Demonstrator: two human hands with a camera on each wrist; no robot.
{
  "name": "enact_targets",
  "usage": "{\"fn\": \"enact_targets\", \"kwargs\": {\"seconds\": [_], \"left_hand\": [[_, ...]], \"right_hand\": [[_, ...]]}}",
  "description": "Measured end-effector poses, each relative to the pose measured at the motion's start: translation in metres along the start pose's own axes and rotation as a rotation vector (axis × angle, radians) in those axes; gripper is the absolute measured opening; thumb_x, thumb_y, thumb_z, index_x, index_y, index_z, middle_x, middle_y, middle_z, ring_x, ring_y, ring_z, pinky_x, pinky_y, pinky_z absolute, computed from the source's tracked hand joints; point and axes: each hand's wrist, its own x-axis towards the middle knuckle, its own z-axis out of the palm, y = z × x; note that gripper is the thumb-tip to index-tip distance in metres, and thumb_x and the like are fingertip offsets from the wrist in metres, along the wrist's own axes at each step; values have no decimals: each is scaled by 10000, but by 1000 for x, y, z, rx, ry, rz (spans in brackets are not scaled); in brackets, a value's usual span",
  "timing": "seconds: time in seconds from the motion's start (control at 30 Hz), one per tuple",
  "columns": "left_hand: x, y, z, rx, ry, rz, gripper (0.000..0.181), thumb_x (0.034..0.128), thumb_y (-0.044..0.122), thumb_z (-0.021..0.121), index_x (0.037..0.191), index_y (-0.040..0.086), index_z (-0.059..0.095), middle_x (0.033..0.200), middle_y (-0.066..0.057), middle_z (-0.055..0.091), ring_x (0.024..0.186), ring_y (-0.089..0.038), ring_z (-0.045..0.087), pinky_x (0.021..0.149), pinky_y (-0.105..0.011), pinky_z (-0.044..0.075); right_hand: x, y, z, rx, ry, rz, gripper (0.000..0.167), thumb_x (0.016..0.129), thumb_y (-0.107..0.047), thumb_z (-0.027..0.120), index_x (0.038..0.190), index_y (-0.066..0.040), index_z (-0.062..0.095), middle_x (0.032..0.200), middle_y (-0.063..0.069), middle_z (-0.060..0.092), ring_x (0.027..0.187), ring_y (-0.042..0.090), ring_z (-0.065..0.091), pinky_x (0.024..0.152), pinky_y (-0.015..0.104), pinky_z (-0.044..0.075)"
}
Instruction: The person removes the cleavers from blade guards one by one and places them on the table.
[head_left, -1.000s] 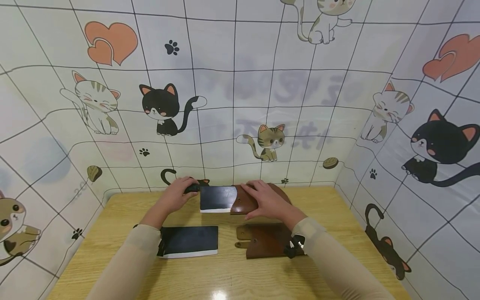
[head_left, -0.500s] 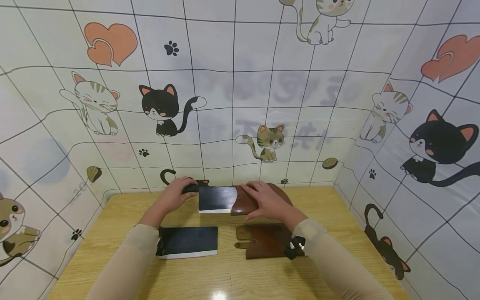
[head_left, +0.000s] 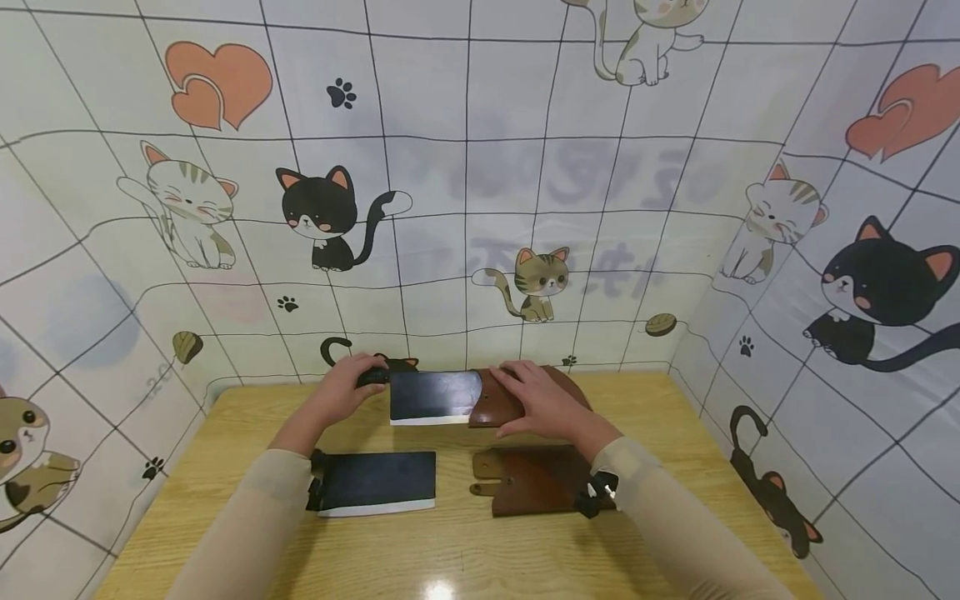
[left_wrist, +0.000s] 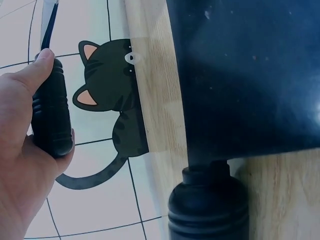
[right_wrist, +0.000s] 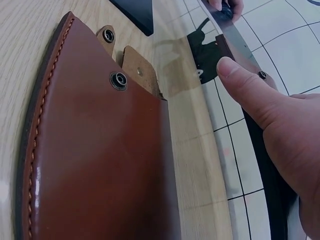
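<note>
My left hand [head_left: 341,392] grips the black ridged handle [left_wrist: 52,112] of a cleaver near the back of the table. The cleaver's dark blade [head_left: 433,397], with a pale edge along the bottom, runs rightward into a brown leather sheath [head_left: 491,404]. That sheath is held by my right hand [head_left: 546,406], the thumb against its near side; the blade's far part is hidden inside. Closer to me lies a second cleaver [head_left: 378,481], its handle [left_wrist: 207,210] pointing left. Right of it rests a second brown sheath [right_wrist: 105,150] with stitched edge, snap and strap.
The wooden table [head_left: 457,550] ends at the back against a tiled-pattern wall covering [head_left: 435,175] printed with cats. Similar covering closes off the left and right sides. My forearms reach over parts of the lower cleaver and sheath.
My left hand and the cleaver have shifted slightly left, while my right hand has slid the sheath a little right. More of the blade now shows. The lower cleaver and sheath stay put.
</note>
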Motion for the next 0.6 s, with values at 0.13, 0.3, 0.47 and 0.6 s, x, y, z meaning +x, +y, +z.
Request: {"fn": "enact_targets", "kwargs": {"seconds": [0.13,0.3,0.47,0.6], "left_hand": [[-2,-4,-1,-4,-5,12,369,1050,134,783,1396,42,693,1355,-185,676,1239,-457,616,1019,-661,499],[-4,-9,-3,-11,7,25,362,1032,96,797,1370,11,701,1337,-199,695,1239,-459,640,1021,-656,506],[-5,-14,-5,-9,13,29,354,1029,102,802,1359,23,701,1351,-201,698,1264,-459,642,1047,-661,501],[-7,-19,-7,-6,8,33,331,1031,105,803,1341,43,704,1336,-189,704,1243,-437,656,1029,-645,517]], "right_hand": [[-1,1,1,-2,-10,1,1185,834,-591,945,1740,-116,349,1670,172,425,1531,390,404,1229,617,371],[-4,3,0,-3,-13,2,1179,845,-583,940,1745,-119,336,1683,178,418,1541,403,397,1228,634,367],[-6,4,-3,-1,1,-12,1170,848,-567,943,1745,-126,335,1677,175,425,1538,398,401,1231,633,361],[-7,4,-4,-7,9,-23,1158,850,-560,944,1734,-96,356,1672,197,428,1535,416,400,1227,641,360]]}}
